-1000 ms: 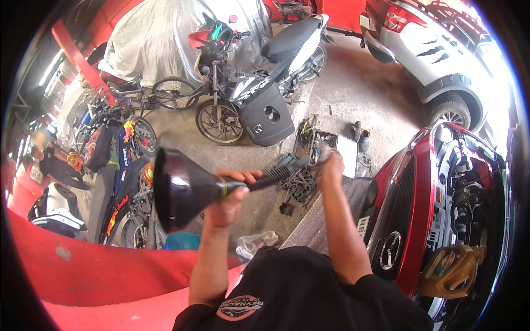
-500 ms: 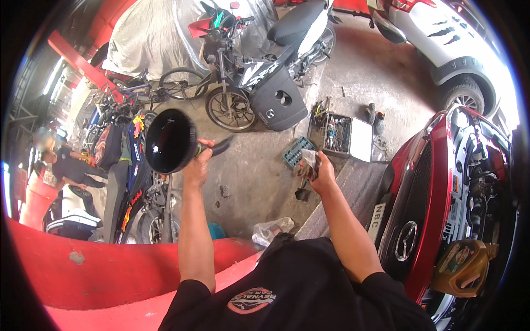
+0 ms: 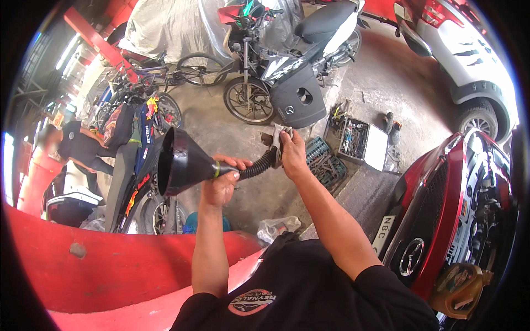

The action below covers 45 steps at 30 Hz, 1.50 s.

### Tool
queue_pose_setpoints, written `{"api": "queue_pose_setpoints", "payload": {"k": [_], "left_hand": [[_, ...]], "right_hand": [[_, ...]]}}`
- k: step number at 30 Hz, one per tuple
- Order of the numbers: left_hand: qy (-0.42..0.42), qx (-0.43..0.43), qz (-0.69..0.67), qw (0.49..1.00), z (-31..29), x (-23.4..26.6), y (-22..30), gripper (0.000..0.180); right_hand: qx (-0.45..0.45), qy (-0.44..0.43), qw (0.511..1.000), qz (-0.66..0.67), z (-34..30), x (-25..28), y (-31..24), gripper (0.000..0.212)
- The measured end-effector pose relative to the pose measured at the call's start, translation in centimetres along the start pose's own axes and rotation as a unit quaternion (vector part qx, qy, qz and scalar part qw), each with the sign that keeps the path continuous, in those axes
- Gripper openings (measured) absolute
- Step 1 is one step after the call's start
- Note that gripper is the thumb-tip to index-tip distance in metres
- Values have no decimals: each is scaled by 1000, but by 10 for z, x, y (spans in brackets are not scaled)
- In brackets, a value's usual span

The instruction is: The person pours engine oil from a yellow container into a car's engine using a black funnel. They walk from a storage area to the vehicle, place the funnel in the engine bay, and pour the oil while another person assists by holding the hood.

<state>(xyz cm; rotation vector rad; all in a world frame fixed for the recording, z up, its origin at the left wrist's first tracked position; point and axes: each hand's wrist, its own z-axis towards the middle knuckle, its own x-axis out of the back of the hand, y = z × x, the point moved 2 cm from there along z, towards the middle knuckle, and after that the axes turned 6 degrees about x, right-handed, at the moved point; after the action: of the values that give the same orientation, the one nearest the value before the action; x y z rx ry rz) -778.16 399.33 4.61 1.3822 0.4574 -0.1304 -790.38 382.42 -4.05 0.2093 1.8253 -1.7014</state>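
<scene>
We see the crumpled rag meet the far end of the black funnel, where half a second ago the two were well apart and the funnel's wide mouth was turned up toward us. Now the funnel lies side-on above the concrete floor, mouth to the left, its ribbed spout curving up to the right. Our left hand has its fingers closed around the neck, beside the yellow-green band; our right hand has its fingers drawn narrow, pinching the rag at the spout's end (whether the cloth wraps right round it, we cannot tell). That brings both hands onto one piece, so we judge the work is now at the spout's end, with the neck held as the steadying point and the bowl left untouched.
</scene>
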Motion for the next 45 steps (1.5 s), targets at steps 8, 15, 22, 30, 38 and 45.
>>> {"api": "queue_pose_setpoints", "payload": {"k": [8, 15, 22, 30, 38, 45], "left_hand": [[16, -40, 166, 985, -9, -6, 30, 23], [182, 33, 193, 964, 23, 86, 59, 20], [261, 32, 229, 937, 13, 130, 8, 29], [196, 87, 70, 974, -3, 133, -31, 29], [-17, 4, -93, 996, -3, 41, -16, 29], [-109, -11, -196, 974, -7, 14, -15, 28]], "right_hand": [[15, 21, 990, -137, -4, -3, -40, 25], [34, 295, 942, -156, -8, 168, 4, 27], [-134, 343, 929, -10, -91, 209, 16, 49], [-206, 287, 934, 53, -112, 261, 26, 45], [-177, 151, 948, 216, -97, 155, -39, 41], [-38, -31, 967, 250, -79, 41, -101, 35]]}}
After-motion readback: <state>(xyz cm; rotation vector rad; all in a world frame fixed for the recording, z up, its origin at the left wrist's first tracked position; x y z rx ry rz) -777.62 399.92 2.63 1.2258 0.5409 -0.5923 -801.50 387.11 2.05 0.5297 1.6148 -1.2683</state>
